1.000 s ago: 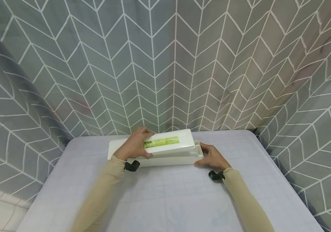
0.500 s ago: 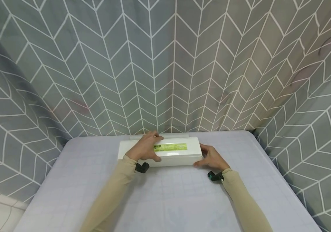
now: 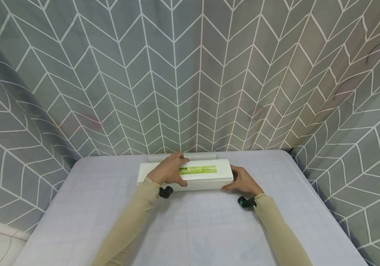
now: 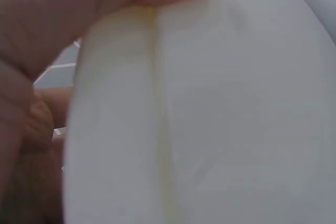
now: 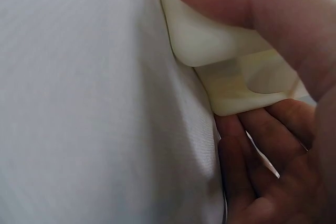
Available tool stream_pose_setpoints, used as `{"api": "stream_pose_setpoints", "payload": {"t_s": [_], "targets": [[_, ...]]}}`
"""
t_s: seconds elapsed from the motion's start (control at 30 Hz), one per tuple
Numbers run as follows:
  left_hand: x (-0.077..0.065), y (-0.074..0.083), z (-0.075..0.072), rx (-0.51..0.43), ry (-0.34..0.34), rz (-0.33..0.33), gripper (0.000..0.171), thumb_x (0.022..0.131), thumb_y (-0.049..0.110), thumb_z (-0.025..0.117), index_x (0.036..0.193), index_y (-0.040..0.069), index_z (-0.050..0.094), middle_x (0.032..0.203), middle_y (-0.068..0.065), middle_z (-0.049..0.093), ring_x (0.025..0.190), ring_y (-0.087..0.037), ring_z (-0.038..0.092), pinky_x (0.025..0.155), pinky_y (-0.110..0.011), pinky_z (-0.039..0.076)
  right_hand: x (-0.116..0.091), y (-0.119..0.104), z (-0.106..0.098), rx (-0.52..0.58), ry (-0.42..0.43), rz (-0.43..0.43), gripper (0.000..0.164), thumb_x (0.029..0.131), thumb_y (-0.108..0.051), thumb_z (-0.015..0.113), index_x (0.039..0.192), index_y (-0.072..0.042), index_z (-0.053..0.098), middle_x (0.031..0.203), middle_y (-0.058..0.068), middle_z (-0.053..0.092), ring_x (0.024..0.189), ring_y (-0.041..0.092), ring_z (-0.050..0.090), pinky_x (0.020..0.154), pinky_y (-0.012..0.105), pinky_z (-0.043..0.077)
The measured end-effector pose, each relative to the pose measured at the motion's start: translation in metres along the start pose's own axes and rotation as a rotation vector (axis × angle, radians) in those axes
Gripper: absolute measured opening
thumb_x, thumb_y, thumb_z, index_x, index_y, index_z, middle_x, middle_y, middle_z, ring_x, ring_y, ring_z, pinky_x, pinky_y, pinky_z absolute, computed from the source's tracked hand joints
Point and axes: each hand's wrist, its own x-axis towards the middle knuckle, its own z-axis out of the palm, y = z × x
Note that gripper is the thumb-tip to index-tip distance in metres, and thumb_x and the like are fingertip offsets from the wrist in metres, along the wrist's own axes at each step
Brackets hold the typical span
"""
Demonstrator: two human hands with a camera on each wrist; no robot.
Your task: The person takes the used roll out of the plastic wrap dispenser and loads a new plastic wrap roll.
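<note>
A long white box (image 3: 203, 184) lies on the table, covered by its white lid (image 3: 224, 168), which bears a yellow-green label (image 3: 200, 170). Across the lid my left hand (image 3: 170, 170) grips, thumb at the front and fingers reaching to the back edge. The left wrist view shows that thumb over the seam between lid and box (image 4: 252, 103). My right hand (image 3: 243, 181) holds the box's right end, its thumb on the front corner and fingers round behind. In the right wrist view the box end (image 5: 220, 40) has a recessed part. The box's inside is hidden.
A pale narrow strip (image 3: 182, 157) lies just behind the box, at the back of the table (image 3: 190, 229). A grey curtain (image 3: 190, 74) with white zigzag lines hangs behind and on both sides. Dark wrist cameras (image 3: 166, 192) sit on both sleeves.
The lid was tilted and raised at its right end; it has come down flat onto the box. My left hand moved right with it. The right hand stayed at the box's end.
</note>
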Motion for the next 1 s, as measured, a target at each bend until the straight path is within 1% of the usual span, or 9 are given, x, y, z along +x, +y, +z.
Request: {"api": "stream_pose_setpoints", "payload": {"t_s": [0.3, 0.43, 0.53, 0.63, 0.7, 0.77, 0.9, 0.93, 1.0], "targets": [[-0.005, 0.001, -0.002, 0.028, 0.013, 0.010, 0.096, 0.067, 0.035, 0.101, 0.149, 0.007, 0.059, 0.137, -0.011, 0.057, 0.124, -0.029, 0.053, 0.105, -0.049, 0.050, 0.001, -0.004, 0.000, -0.027, 0.004, -0.003, 0.093, 0.066, -0.010, 0.102, 0.147, 0.000, 0.059, 0.138, 0.015, 0.070, 0.117, 0.021, 0.067, 0.099, 0.021, 0.051], [-0.004, -0.002, -0.001, 0.021, 0.016, 0.001, 0.097, 0.069, 0.033, 0.100, 0.152, 0.009, 0.057, 0.138, -0.009, 0.056, 0.123, -0.029, 0.055, 0.107, -0.050, 0.048, 0.002, -0.004, -0.001, -0.043, 0.009, 0.001, 0.093, 0.066, -0.011, 0.102, 0.147, 0.001, 0.059, 0.137, 0.015, 0.070, 0.118, 0.023, 0.066, 0.099, 0.021, 0.050], [-0.004, -0.003, 0.003, 0.022, 0.013, -0.002, 0.097, 0.071, 0.035, 0.098, 0.154, 0.011, 0.055, 0.139, -0.010, 0.058, 0.122, -0.030, 0.056, 0.107, -0.049, 0.047, 0.002, -0.003, -0.001, -0.055, 0.013, 0.008, 0.094, 0.066, -0.011, 0.102, 0.148, 0.001, 0.058, 0.137, 0.015, 0.070, 0.119, 0.025, 0.066, 0.100, 0.025, 0.051], [-0.005, -0.005, 0.007, 0.046, 0.026, -0.012, 0.096, 0.072, 0.038, 0.097, 0.155, 0.014, 0.054, 0.138, -0.010, 0.061, 0.124, -0.030, 0.056, 0.106, -0.048, 0.047, 0.001, -0.001, -0.001, -0.056, 0.009, 0.003, 0.097, 0.067, -0.012, 0.102, 0.151, 0.001, 0.055, 0.141, 0.016, 0.068, 0.123, 0.028, 0.064, 0.104, 0.029, 0.050], [-0.006, -0.006, 0.009, 0.052, 0.038, -0.020, 0.096, 0.073, 0.039, 0.097, 0.155, 0.015, 0.054, 0.139, -0.011, 0.062, 0.126, -0.031, 0.056, 0.108, -0.048, 0.047, 0.001, -0.001, -0.001, -0.047, 0.005, -0.014, 0.102, 0.068, -0.013, 0.101, 0.155, 0.001, 0.049, 0.144, 0.018, 0.065, 0.127, 0.031, 0.062, 0.105, 0.027, 0.048], [-0.007, -0.006, 0.010, 0.049, 0.046, -0.025, 0.096, 0.073, 0.038, 0.097, 0.155, 0.016, 0.054, 0.141, -0.013, 0.062, 0.129, -0.032, 0.056, 0.111, -0.049, 0.046, 0.001, -0.001, 0.000, -0.001, -0.003, -0.045, 0.114, 0.069, -0.011, 0.100, 0.163, -0.002, 0.036, 0.153, 0.022, 0.056, 0.135, 0.036, 0.056, 0.108, 0.022, 0.045], [-0.009, -0.005, 0.010, 0.023, 0.040, -0.025, 0.095, 0.073, 0.037, 0.096, 0.155, 0.015, 0.054, 0.145, -0.016, 0.061, 0.132, -0.035, 0.057, 0.115, -0.051, 0.044, 0.002, -0.002, 0.004, 0.170, -0.017, -0.137, 0.129, 0.073, 0.002, 0.094, 0.171, -0.011, 0.012, 0.168, 0.029, 0.032, 0.149, 0.044, 0.039, 0.110, 0.016, 0.043], [-0.009, -0.005, 0.009, 0.022, 0.037, -0.026, 0.096, 0.073, 0.037, 0.096, 0.156, 0.015, 0.053, 0.145, -0.016, 0.061, 0.132, -0.035, 0.057, 0.115, -0.050, 0.044, 0.002, -0.003, 0.005, 0.204, -0.016, -0.152, 0.128, 0.074, 0.004, 0.093, 0.172, -0.012, 0.011, 0.168, 0.029, 0.030, 0.150, 0.043, 0.038, 0.111, 0.017, 0.044], [-0.009, -0.005, 0.009, 0.023, 0.041, -0.020, 0.095, 0.072, 0.038, 0.096, 0.155, 0.015, 0.054, 0.143, -0.016, 0.063, 0.128, -0.034, 0.059, 0.113, -0.049, 0.045, 0.003, -0.005, 0.008, 0.224, 0.000, -0.167, 0.122, 0.076, 0.005, 0.091, 0.171, -0.012, 0.015, 0.167, 0.027, 0.033, 0.147, 0.037, 0.045, 0.108, 0.020, 0.048]]}}
